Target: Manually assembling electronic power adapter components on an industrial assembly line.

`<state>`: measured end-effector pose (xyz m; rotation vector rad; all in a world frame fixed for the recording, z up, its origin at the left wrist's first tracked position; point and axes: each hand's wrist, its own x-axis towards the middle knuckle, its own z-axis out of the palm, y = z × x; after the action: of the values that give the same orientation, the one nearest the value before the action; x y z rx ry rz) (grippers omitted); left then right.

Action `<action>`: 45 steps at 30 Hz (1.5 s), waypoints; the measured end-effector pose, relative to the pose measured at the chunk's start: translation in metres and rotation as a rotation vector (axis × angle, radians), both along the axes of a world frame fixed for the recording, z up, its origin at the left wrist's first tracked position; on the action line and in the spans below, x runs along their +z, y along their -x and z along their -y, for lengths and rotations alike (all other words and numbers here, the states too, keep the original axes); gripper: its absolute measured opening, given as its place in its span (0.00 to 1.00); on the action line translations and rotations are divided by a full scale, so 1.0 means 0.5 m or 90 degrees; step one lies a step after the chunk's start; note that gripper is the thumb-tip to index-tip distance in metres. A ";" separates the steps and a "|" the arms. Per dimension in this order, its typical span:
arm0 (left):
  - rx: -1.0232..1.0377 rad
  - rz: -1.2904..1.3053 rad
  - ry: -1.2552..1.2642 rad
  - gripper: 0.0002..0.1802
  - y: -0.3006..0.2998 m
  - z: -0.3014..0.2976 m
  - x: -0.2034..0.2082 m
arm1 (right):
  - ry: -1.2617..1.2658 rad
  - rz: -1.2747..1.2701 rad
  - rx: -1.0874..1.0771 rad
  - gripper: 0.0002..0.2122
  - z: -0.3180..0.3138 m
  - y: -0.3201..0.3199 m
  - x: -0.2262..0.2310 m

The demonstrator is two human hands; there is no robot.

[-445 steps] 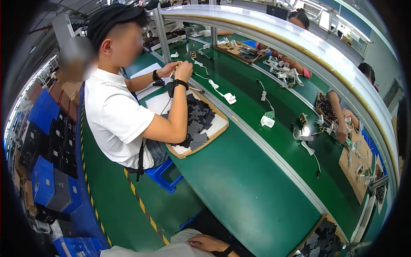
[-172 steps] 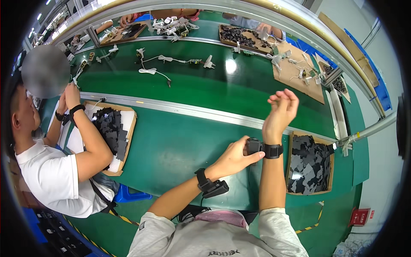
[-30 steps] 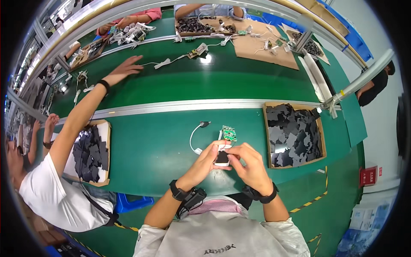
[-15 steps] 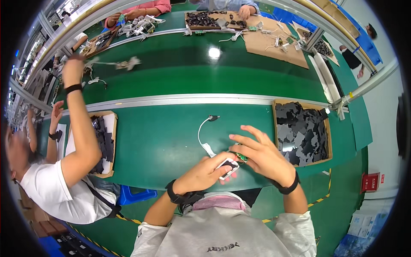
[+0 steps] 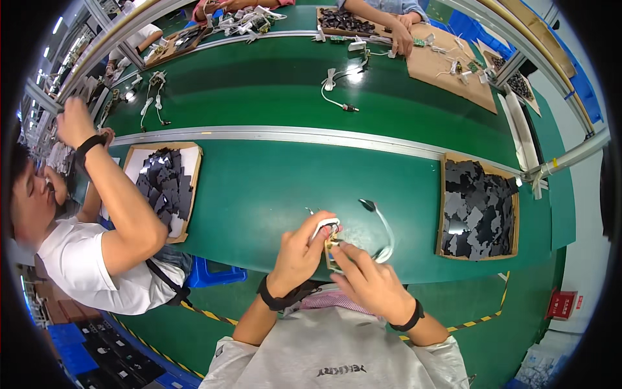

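Observation:
Close to my body, above the bench's near edge, both hands meet. My left hand (image 5: 298, 253) is closed around a white plastic casing (image 5: 320, 227), its thumb and fingers at the rim. My right hand (image 5: 368, 275) pinches a small circuit board (image 5: 332, 254) with its fingertips, right against the casing. How far the board sits inside it I cannot tell, since fingers cover the joint. A white cable (image 5: 389, 233) with a black plug (image 5: 368, 205) curves over the bench to the right of my hands.
Cardboard trays of black sheet pieces stand left (image 5: 165, 185) and right (image 5: 478, 211). Beyond a metal rail (image 5: 285, 133) runs a green belt carrying cabled boards (image 5: 340, 91). A co-worker's raised arm (image 5: 123, 194) is at left. Other people work across the belt.
My hands have come together, and the casing and board have turned. The plugged cable now lies to the right instead of the left. A cabled board has appeared on the belt ahead.

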<state>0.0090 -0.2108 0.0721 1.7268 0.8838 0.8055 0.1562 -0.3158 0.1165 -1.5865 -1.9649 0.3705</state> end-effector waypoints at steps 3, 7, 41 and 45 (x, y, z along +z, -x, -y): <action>0.009 0.170 0.105 0.13 0.012 -0.002 0.005 | -0.071 -0.119 0.054 0.19 -0.001 -0.005 -0.005; -0.048 0.343 0.331 0.14 0.016 -0.001 0.037 | -0.151 -0.151 0.049 0.18 -0.022 -0.010 -0.012; -0.130 0.269 0.321 0.26 -0.016 0.000 -0.014 | -0.220 -0.044 -0.007 0.17 -0.072 -0.047 -0.051; -0.151 0.206 0.232 0.26 -0.007 0.001 -0.011 | -0.176 -0.295 -0.064 0.15 -0.080 -0.059 -0.033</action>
<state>0.0127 -0.2116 0.0666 1.3048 0.5521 0.6904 0.1855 -0.2757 0.1002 -1.2802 -1.5044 0.3683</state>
